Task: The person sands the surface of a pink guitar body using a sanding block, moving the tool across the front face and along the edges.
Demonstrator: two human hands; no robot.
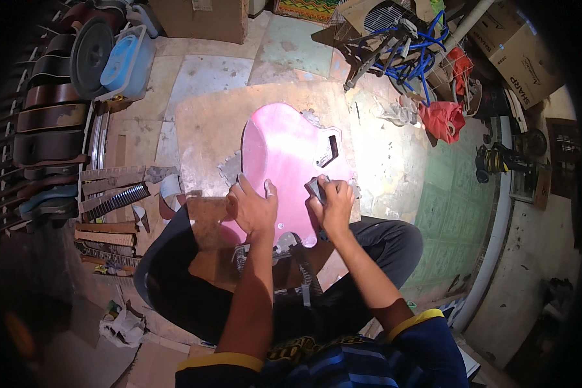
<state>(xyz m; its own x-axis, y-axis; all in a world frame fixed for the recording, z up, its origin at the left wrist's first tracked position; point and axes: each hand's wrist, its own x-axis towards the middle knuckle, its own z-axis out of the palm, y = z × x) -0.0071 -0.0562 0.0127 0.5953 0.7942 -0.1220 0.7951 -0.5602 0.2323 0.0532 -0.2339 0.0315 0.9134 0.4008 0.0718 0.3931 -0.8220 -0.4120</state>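
Patchwork tile floor [210, 72] up top and a worn wooden board [204, 123] mid-frame, with a pink guitar body [291, 155] lying on it, long axis roughly up and down the picture and most of it stretching above both hands. Got the left hand [255, 210] spread open over its lower-left edge, no clear grip on anything, and the right hand [337, 200] curled around a dark block [315, 189] lower right of centre, nearer the dark slot [334, 149]. Can't quite tell about flat contact under that block, though.
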